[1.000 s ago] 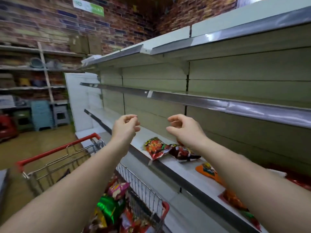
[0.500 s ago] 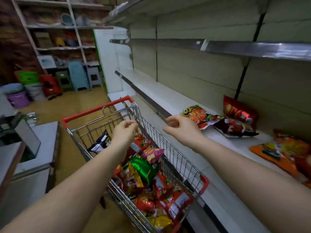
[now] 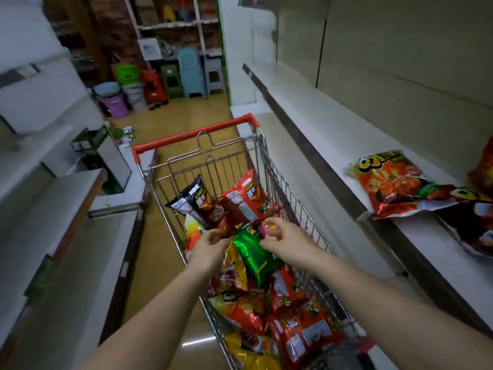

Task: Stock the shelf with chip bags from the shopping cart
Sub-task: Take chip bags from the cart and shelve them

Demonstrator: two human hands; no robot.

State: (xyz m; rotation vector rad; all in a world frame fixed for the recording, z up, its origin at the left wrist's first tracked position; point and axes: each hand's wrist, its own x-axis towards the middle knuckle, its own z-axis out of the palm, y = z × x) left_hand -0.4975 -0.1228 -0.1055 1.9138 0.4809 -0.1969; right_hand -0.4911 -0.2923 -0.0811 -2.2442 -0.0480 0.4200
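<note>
A wire shopping cart [image 3: 196, 133] with a red handle stands in the aisle, filled with several chip bags. A green bag [image 3: 253, 257] lies on top of the pile, with a small pink bag [image 3: 262, 226] just behind it. My left hand [image 3: 209, 248] hovers at the green bag's upper left corner, fingers loosely curled. My right hand [image 3: 284, 241] is at its upper right corner, over the pink bag, and no grip shows. The white shelf [image 3: 320, 124] runs along the right. An orange-red bag [image 3: 386, 185] and a dark bag [image 3: 474, 225] lie flat on it.
A black bag [image 3: 197, 201] and a red bag [image 3: 245, 198] lean at the cart's far end. On the left are a grey counter [image 3: 66, 198] and a glass tank [image 3: 106, 153]. Stacked stools [image 3: 189, 73] and buckets [image 3: 114, 102] stand at the aisle's end.
My view swung down and left from the shelf to the cart. Both hands dropped from in front of the shelf to just over the green bag.
</note>
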